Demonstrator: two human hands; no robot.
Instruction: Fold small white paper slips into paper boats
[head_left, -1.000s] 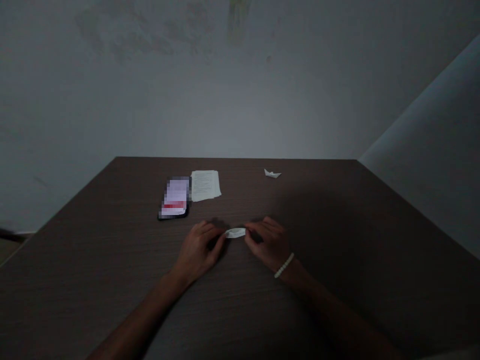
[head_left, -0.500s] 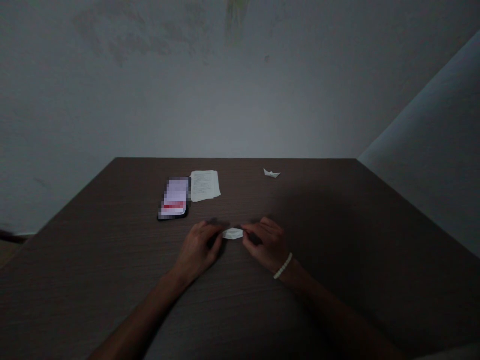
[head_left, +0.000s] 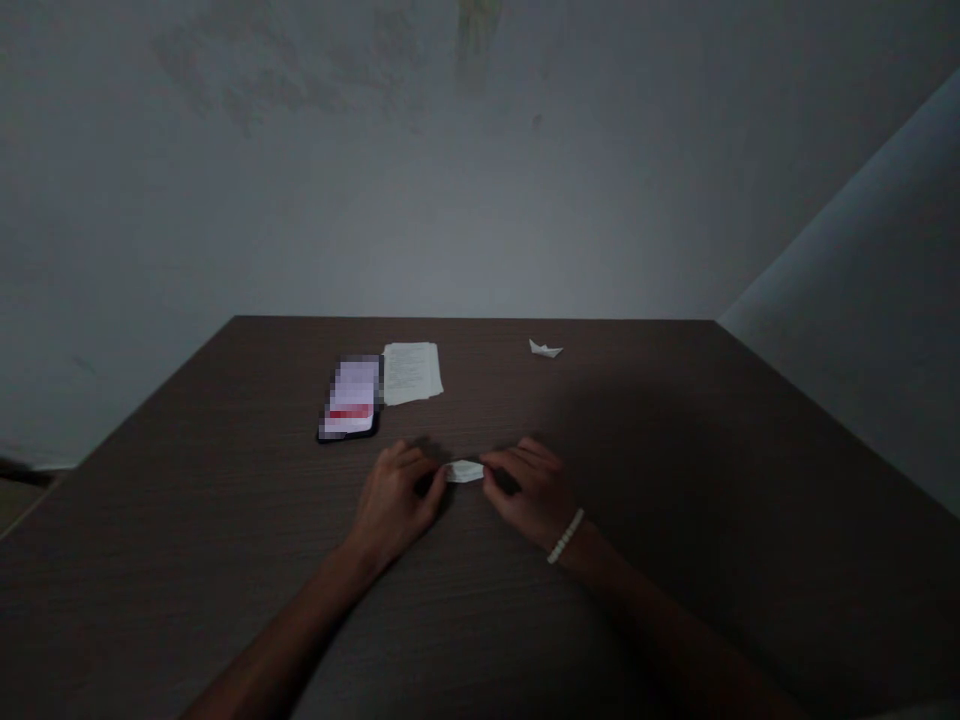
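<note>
Folded paper strip [head_left: 465, 472], one: well inside edges of surface [head_left: 480, 620]; left hand [head_left: 396, 492], right hand [head_left: 534, 492] pinch opposite ends, fingertips closed; folding seemingly unfinished. Paper boat [head_left: 545, 350], one: formed, near far edge. Printed sheets [head_left: 411, 373]: unfolded, towards far-left corner.

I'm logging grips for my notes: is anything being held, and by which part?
Yes: a small folded white paper, its left end pinched by the left hand, its right end by the right hand.
</note>
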